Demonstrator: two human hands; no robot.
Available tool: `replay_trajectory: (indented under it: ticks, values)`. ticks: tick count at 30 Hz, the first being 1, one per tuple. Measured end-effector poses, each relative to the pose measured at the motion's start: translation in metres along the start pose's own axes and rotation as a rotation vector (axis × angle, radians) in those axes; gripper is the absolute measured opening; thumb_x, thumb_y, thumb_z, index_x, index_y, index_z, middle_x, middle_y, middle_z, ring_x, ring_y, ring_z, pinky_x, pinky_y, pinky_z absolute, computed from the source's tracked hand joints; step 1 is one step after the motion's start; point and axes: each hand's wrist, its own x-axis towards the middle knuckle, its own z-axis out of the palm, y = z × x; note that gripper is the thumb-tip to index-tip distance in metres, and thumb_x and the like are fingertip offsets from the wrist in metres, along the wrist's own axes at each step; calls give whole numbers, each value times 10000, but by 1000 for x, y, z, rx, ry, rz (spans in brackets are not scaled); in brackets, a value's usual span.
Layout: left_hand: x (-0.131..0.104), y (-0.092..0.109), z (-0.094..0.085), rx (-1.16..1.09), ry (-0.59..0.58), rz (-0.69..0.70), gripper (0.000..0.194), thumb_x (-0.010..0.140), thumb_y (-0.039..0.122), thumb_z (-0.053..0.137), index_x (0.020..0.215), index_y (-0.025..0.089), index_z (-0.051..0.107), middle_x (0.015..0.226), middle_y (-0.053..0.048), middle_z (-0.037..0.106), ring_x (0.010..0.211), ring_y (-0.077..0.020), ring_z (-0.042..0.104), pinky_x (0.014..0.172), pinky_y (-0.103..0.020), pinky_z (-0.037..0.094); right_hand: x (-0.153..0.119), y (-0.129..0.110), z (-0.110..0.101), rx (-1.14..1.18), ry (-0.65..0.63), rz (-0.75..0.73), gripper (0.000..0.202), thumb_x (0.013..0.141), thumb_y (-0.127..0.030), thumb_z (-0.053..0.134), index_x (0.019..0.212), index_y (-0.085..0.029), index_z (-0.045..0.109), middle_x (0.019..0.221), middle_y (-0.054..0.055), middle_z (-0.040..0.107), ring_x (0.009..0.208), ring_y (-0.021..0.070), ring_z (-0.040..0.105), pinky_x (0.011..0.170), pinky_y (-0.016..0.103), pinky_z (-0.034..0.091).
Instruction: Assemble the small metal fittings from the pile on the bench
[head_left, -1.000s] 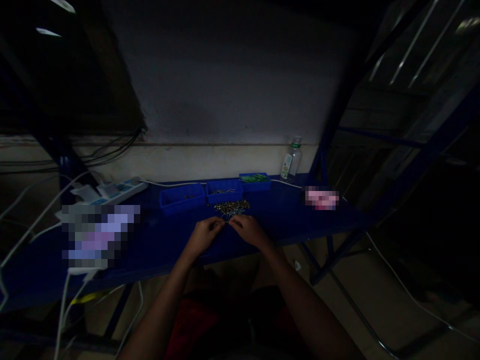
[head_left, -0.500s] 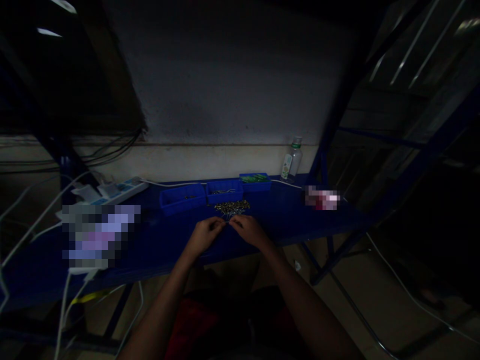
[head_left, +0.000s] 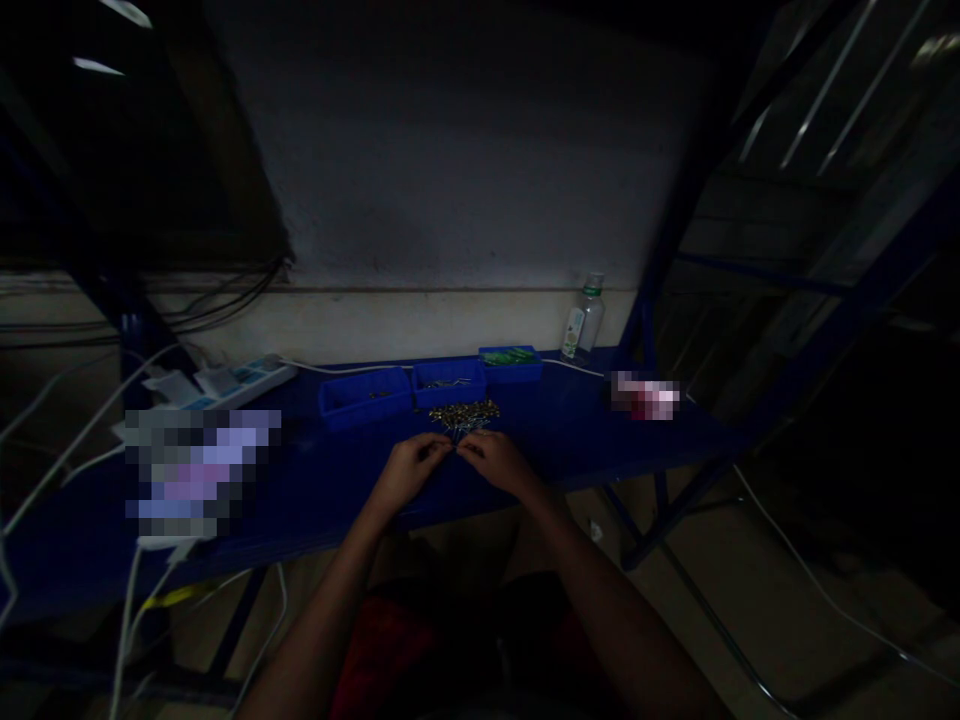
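My left hand (head_left: 411, 464) and my right hand (head_left: 493, 459) meet low over the blue table, fingertips almost touching. Each is closed in a pinch; what sits between the fingertips is too small and dark to name. Just beyond them lies a pile of small metal parts (head_left: 463, 411), brassy at the back, with thin silvery pins toward my fingers. Behind the pile stands a blue bin (head_left: 450, 396) with some thin metal pieces inside. To its left is another blue bin (head_left: 367, 410) holding a few small pieces. A third blue bin (head_left: 517, 374) contains green items.
A clear bottle (head_left: 583, 325) stands at the back right by the wall. On the left lie a white power strip (head_left: 255, 378) with plugs and a blurred-out object (head_left: 202, 470) with white cables. Another blurred item (head_left: 645, 396) rests at the right. The blue table (head_left: 315, 500) has its edge near my forearms.
A thin, light piece showed between my fingertips earlier; now it is hard to see there. The hands have barely moved.
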Motion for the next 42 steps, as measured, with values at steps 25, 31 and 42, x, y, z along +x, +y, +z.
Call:
replay_trajectory:
  ticks: [25,31,42]
  values:
    - [0,1,-1,11,-17,-27,319,812,408,468,920,171,654,911,-46,683,829,-193,614,754,-268,444,0,-1,0,26,1,18,154,865,-264,484,831,-200,620,825,14,622,776,117,561,721,213,379]
    - [0,2,-1,11,-9,-41,322,804,413,472,917,174,655,922,-51,684,840,-201,612,769,-281,448,0,-2,-1,22,-4,18,150,863,-264,488,837,-204,623,831,13,623,770,117,560,718,215,381]
    - [1,0,0,9,-4,-33,318,799,411,475,900,174,661,911,-52,686,838,-202,616,769,-283,448,0,-2,-2,24,-10,22,155,864,-268,486,841,-207,627,831,13,625,775,120,562,724,218,381]
